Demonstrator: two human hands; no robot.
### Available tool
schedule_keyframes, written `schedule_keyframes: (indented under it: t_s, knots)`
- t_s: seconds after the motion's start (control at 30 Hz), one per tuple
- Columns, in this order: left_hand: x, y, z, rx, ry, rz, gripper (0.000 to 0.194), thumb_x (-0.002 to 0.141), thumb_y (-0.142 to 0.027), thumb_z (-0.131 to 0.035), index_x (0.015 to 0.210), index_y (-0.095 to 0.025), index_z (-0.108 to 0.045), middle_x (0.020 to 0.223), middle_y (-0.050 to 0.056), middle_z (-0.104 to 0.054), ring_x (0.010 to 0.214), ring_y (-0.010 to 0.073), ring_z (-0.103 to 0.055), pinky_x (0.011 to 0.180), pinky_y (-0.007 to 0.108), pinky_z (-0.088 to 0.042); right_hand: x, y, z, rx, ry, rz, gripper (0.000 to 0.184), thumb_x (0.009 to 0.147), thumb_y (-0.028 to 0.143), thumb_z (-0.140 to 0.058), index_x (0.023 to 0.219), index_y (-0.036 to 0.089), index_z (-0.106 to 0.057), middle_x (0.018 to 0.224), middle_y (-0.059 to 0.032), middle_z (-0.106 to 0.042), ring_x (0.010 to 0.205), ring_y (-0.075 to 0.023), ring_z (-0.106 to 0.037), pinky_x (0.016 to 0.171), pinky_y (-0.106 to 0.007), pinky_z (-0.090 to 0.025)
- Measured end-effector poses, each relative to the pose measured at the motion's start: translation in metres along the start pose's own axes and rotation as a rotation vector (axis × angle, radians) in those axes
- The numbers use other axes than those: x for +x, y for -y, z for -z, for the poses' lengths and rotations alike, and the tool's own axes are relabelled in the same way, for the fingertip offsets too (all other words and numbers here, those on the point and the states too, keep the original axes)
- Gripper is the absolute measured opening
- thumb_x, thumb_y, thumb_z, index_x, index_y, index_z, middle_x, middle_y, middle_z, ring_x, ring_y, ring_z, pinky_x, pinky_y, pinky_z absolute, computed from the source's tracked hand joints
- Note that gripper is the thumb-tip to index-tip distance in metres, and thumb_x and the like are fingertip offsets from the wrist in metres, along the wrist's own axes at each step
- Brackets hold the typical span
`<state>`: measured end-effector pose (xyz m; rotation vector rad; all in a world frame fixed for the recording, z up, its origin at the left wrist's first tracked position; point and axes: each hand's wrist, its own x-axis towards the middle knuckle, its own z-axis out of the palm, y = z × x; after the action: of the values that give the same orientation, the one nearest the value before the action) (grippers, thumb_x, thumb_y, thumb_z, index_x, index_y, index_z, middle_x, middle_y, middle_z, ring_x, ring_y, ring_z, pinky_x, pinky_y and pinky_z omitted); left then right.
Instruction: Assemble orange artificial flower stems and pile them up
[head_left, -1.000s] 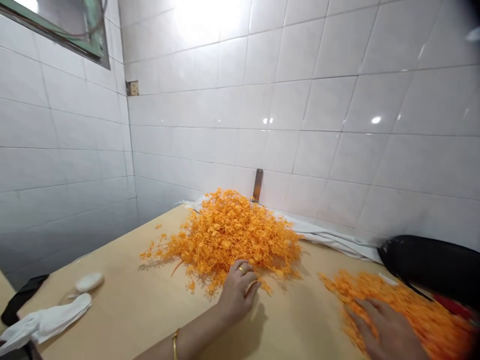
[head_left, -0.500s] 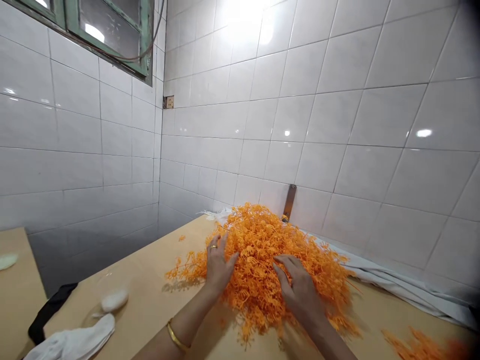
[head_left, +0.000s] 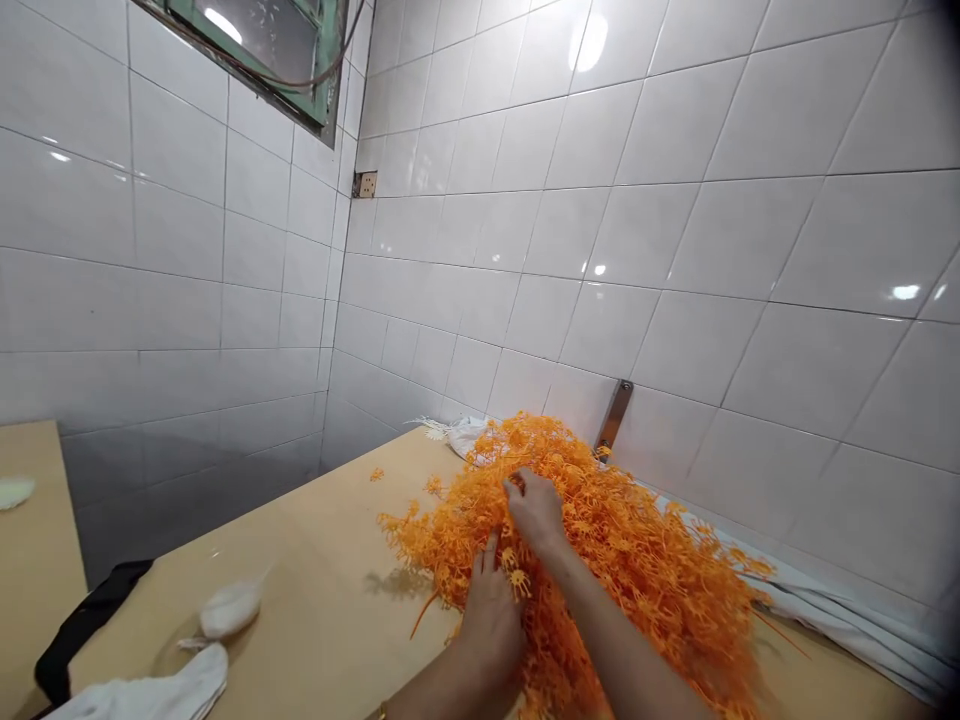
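Note:
A large heap of orange plastic flower sprigs [head_left: 615, 530], with small many-pointed heads on thin stems, lies on the table. My left hand [head_left: 491, 615] is pushed into its near left side, fingers stretched out and partly covered by sprigs. Just above and to the right, my right hand [head_left: 536, 510] reaches across the heap. Its fingers are curled in a pinch at the sprigs; the fingertips are partly hidden.
The tan tabletop [head_left: 315, 560] carries a white cloth [head_left: 161, 690], a whitish rounded object [head_left: 229, 608] and a black strap-like item [head_left: 90, 620] on the left. Pale fabric [head_left: 847, 630] runs along the tiled wall [head_left: 600, 230], where a brown metal strip [head_left: 615, 415] stands.
My right hand has moved left and up over the heap, its fingers curling. My left hand has come lower and rightward into the sprigs. The heap has shifted and the camera view has turned.

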<state>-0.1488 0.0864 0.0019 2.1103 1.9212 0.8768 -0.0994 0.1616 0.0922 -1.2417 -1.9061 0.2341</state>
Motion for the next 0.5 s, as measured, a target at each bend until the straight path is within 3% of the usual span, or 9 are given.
schedule_keyframes:
  t_s: [0.07,0.17,0.27,0.37,0.5]
  knots:
    - [-0.001,0.002,-0.001,-0.023,-0.006,-0.017,0.044,0.064,-0.02,-0.047,0.106,-0.017,-0.058,0.13,0.007,-0.04,0.128,0.0313,-0.011,0.102,0.046,-0.017,0.017,-0.003,0.019,0.032,-0.034,0.003,0.025,0.07,0.039,-0.046,0.061,0.018,-0.056,0.056,-0.0015,-0.056,0.058,-0.0158,-0.051,0.056,-0.026,-0.036]
    - [-0.002,0.004,0.001,-0.027,0.021,-0.026,0.049,0.056,-0.014,-0.049,0.104,-0.022,-0.058,0.137,-0.001,-0.029,0.127,0.0341,-0.008,0.099,0.049,-0.022,0.052,-0.005,0.068,0.119,-0.202,-0.049,0.033,0.07,0.047,-0.042,0.06,0.017,-0.051,0.049,0.001,-0.049,0.048,-0.0125,-0.046,0.047,-0.023,-0.033]
    - [-0.003,0.005,0.002,-0.012,0.028,-0.015,0.051,0.054,-0.009,-0.046,0.102,-0.023,-0.058,0.137,-0.002,-0.03,0.127,0.034,-0.011,0.097,0.049,-0.025,0.076,-0.004,0.123,0.426,-0.4,-0.165,0.03,0.065,0.046,-0.051,0.058,0.017,-0.048,0.051,0.0022,-0.049,0.045,-0.0093,-0.044,0.043,-0.022,-0.032]
    - [-0.002,0.008,0.005,-0.006,0.014,-0.037,0.05,0.056,-0.006,-0.043,0.1,-0.023,-0.059,0.135,-0.003,-0.033,0.127,0.0323,-0.013,0.097,0.048,-0.026,0.068,-0.008,0.159,0.541,-0.407,-0.204,0.028,0.063,0.043,-0.056,0.059,0.017,-0.048,0.057,-0.0004,-0.054,0.049,-0.0093,-0.05,0.046,-0.021,-0.036]
    - [-0.003,0.006,0.019,0.029,0.056,-0.068,0.046,0.058,-0.005,-0.043,0.096,-0.023,-0.061,0.134,-0.002,-0.035,0.127,0.0311,-0.013,0.096,0.047,-0.027,0.016,-0.027,0.169,0.567,-0.246,-0.165,0.033,0.062,0.046,-0.06,0.058,0.015,-0.051,0.057,-0.0019,-0.055,0.054,-0.0108,-0.052,0.055,-0.025,-0.044]
